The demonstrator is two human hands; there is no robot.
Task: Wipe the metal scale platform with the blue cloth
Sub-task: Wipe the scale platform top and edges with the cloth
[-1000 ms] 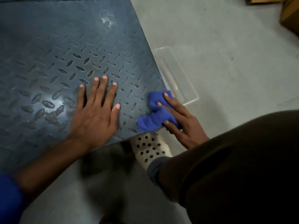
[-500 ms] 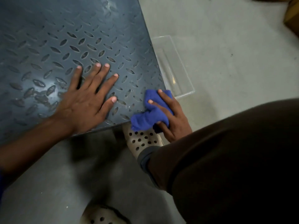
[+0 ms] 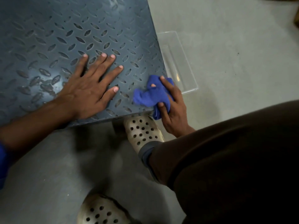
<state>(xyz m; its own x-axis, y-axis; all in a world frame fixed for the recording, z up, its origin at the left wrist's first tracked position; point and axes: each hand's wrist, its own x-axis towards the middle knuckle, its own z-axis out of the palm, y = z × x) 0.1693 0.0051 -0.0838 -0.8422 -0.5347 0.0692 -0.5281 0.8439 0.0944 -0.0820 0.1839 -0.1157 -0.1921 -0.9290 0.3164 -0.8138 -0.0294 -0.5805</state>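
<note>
Grey floor point(image 3: 226, 54) is carrying the metal scale platform point(image 3: 72, 29). Left hand point(image 3: 85, 92) is lying flat, fingers spread, on it. Right hand point(image 3: 174, 109) is gripping the blue cloth point(image 3: 150, 96) at the platform's near right corner.

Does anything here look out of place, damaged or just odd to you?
Nothing looks broken. One oddity: a clear plastic container lies on the floor right beside the metal platform, at its right edge. The blue cloth, bunched in the right hand, hangs partly over the platform's near corner.
</note>
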